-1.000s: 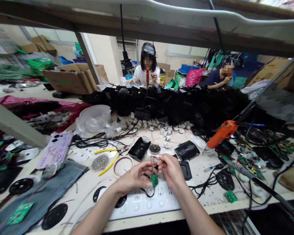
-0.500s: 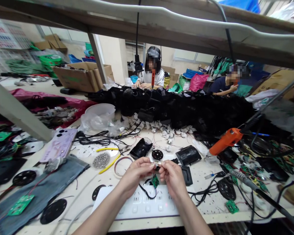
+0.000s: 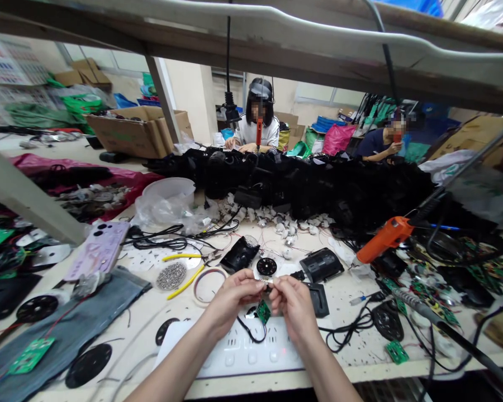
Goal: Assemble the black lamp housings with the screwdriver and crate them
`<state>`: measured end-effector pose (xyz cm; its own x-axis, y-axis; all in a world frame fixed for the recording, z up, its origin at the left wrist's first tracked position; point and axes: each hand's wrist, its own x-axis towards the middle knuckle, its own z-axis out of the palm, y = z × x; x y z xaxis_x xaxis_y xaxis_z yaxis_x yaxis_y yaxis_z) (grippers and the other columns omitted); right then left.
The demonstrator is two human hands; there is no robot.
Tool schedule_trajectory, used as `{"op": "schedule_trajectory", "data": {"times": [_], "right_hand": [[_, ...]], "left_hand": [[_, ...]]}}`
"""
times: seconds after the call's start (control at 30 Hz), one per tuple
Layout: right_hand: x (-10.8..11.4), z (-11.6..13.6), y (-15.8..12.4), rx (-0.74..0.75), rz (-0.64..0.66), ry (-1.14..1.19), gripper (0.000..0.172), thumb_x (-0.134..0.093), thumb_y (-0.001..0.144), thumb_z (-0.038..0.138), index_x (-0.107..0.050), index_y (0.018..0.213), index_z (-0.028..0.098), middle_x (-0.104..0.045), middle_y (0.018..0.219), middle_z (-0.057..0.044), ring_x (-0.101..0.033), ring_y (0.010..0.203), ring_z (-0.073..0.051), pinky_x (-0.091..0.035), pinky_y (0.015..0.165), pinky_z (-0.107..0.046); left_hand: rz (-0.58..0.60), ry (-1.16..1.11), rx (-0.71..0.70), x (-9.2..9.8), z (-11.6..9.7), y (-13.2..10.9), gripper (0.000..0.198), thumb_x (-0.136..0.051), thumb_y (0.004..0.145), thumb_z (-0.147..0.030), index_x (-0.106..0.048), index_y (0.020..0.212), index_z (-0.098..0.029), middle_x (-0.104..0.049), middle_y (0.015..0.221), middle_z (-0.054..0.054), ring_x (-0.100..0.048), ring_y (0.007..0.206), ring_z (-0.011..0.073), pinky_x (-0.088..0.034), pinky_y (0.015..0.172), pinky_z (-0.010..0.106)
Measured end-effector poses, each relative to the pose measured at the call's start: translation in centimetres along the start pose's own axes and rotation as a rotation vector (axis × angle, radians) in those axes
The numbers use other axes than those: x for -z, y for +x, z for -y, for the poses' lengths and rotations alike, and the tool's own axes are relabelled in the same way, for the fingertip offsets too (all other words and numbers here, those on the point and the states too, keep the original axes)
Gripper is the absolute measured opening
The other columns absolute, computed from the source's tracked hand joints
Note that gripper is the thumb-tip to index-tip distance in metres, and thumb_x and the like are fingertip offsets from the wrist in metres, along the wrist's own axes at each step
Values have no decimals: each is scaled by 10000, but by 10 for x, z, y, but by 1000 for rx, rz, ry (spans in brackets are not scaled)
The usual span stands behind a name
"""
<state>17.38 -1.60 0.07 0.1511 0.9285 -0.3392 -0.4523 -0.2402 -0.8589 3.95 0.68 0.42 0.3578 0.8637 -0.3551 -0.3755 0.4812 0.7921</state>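
My left hand [image 3: 237,296] and my right hand [image 3: 291,298] meet over the front of the bench, fingertips almost touching. Both are closed in a pinch around a small pale piece, too small to name. Just below the fingers hangs a small green circuit board [image 3: 262,311], with a black wire [image 3: 251,333] looping down from it. Under my hands lies a white power strip [image 3: 230,357]. A black perforated disc [image 3: 266,267] sits right beyond my fingertips, between two black plastic housings [image 3: 240,254] [image 3: 322,264].
An orange electric screwdriver [image 3: 383,240] hangs at the right, above a soldering iron [image 3: 423,310]. On the left are yellow-handled pliers [image 3: 186,282], a tape roll [image 3: 209,286], a dish of screws [image 3: 171,276] and a phone [image 3: 97,251]. Black parts [image 3: 318,187] are heaped behind; two people sit beyond.
The view has shifted slightly. My hands keep almost the same pose, fingertips still together, and the circuit board still hangs beneath them.
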Motion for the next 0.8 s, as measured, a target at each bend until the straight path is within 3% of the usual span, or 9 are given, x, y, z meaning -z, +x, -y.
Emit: {"op": "schedule_trajectory", "data": {"times": [0.2, 0.8], "right_hand": [[3, -3, -3, -12, 9, -14, 276, -742, 595, 364, -573, 561, 149, -599, 435, 13, -487, 327, -68, -375, 324, -156], [19, 2, -8, -68, 55, 54, 369, -818, 549, 441, -629, 582, 126, -608, 457, -1, -492, 346, -67, -383, 340, -162]], "left_hand": [[23, 6, -22, -3, -1, -2, 370, -869, 536, -229, -569, 742, -160, -643, 555, -47, -569, 545, 87, -402, 600, 207], [59, 19, 85, -4, 0, 4, 371, -861, 499, -164, -505, 603, -170, -584, 502, -54, -534, 522, 90, -359, 560, 209]]}}
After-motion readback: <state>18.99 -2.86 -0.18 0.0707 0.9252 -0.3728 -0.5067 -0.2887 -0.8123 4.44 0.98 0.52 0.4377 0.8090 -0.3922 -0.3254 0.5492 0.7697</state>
